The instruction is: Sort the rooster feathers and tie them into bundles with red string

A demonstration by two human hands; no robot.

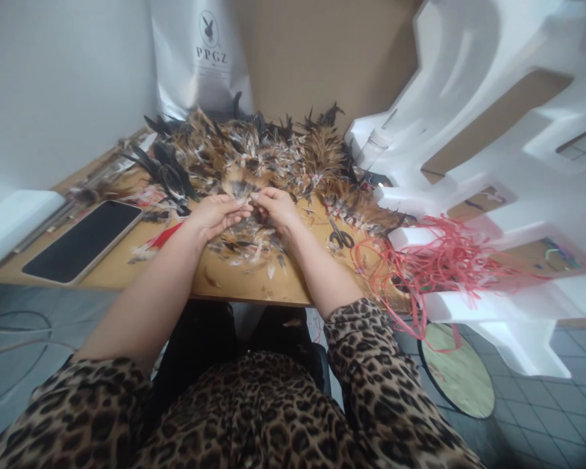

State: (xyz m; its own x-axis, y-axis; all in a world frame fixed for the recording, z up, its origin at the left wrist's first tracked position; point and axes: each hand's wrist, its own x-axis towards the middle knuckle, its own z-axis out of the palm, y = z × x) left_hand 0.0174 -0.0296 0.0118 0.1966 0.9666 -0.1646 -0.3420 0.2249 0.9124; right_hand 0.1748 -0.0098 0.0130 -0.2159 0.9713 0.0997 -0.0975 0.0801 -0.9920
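My left hand [219, 215] and my right hand [275, 204] meet at the middle of a wooden table [234, 283], fingertips pinched together on a small feather [251, 197]. Both hands rest at the near edge of a large pile of brown, black and white feathers [254, 153] spread across the back of the table. Loose feather bits [247, 247] lie under my wrists. My forearms are bare and the sleeves are leopard print.
A black phone [81, 241] lies at the left, beside a white block [10, 225] and metal rods [92, 176]. Scissors [340, 236] lie right of my right hand. Red strings [434, 260] tangle over white foam packing [493, 150]. A silver bag [202, 55] stands behind.
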